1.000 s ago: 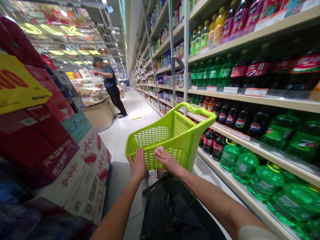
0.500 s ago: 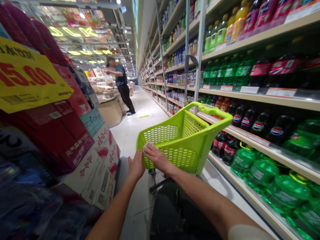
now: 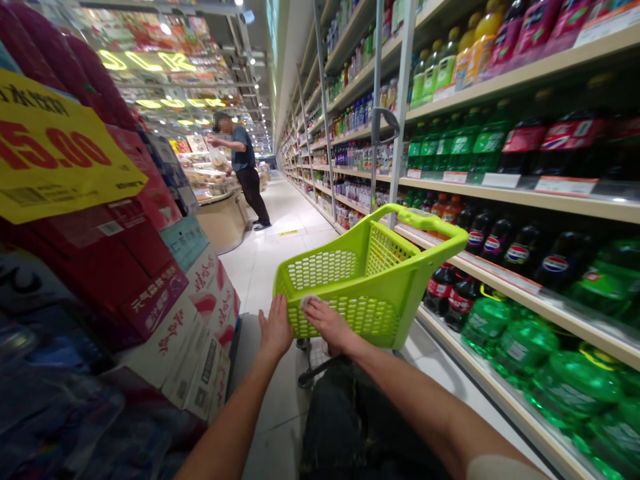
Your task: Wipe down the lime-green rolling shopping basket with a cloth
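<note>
A lime-green shopping cart [image 3: 345,283] with a perforated basket stands in front of me, its handle toward the shelves on the right. My left hand [image 3: 278,330] rests against the cart's near left corner, fingers stretched upward and the thumb apart from them. A small, pale, crumpled cloth or tissue [image 3: 309,301] is under the fingertips of my right hand [image 3: 327,323], which presses it against the upper part of the basket's near side. The basket's visible inside holds no goods.
Shelves of soda bottles [image 3: 515,247] line the right side. Stacked drink cartons [image 3: 200,320] and a yellow price sign [image 3: 65,150] crowd the left. Farther along the tiled aisle [image 3: 295,220], a person [image 3: 244,160] stands beside a display counter [image 3: 220,217].
My right hand has slid the cloth a little to the right and down along the basket's side. My left hand stays near the same corner, shifted only slightly.
</note>
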Action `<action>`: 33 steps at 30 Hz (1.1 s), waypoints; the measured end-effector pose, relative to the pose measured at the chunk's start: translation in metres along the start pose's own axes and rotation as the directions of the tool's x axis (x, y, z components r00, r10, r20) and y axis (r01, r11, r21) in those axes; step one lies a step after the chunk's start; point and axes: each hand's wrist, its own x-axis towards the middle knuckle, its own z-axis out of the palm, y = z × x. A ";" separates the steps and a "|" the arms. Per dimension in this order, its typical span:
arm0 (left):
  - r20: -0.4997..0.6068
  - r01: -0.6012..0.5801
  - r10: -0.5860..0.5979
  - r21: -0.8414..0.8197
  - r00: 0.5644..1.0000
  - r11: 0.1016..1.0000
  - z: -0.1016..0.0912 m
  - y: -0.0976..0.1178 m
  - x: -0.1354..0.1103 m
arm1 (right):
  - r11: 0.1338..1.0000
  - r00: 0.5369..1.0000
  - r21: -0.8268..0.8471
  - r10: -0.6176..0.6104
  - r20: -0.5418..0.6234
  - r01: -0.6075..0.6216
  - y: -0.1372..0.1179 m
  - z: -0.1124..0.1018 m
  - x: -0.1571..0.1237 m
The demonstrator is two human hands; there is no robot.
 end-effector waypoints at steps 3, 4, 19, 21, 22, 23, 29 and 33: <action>-0.024 -0.112 0.112 0.007 0.993 0.994 -0.001 0.020 0.003 | 0.999 0.997 -0.032 0.007 0.074 -0.004 0.014 -0.006 -0.029; -0.028 -0.139 0.140 0.009 0.990 0.990 -0.001 0.026 0.004 | 0.999 0.999 -0.037 -0.002 0.053 0.004 0.018 -0.011 -0.034; -0.001 -0.328 0.328 0.004 0.945 0.945 -0.004 0.100 0.018 | 0.988 0.983 -0.088 0.114 -0.143 -0.127 0.063 -0.062 -0.072; 0.009 -0.345 0.345 0.016 0.939 0.938 -0.006 0.109 0.020 | 0.980 0.976 -0.095 0.161 -0.147 -0.175 0.072 -0.072 -0.075; 0.016 -0.358 0.358 0.020 0.934 0.933 -0.007 0.114 0.021 | 0.977 0.976 -0.099 0.178 -0.124 -0.190 0.075 -0.074 -0.078; 0.026 -0.373 0.373 0.022 0.928 0.927 -0.009 0.119 0.021 | 0.975 0.979 -0.104 0.185 -0.090 -0.194 0.077 -0.075 -0.084; 0.042 -0.439 0.438 0.007 0.898 0.898 -0.014 0.144 0.022 | 0.967 0.971 -0.136 0.198 -0.133 -0.216 0.093 -0.095 -0.108; 0.017 -0.458 0.458 -0.009 0.889 0.889 -0.014 0.156 0.023 | 0.937 0.947 -0.182 0.264 -0.185 -0.297 0.109 -0.110 -0.116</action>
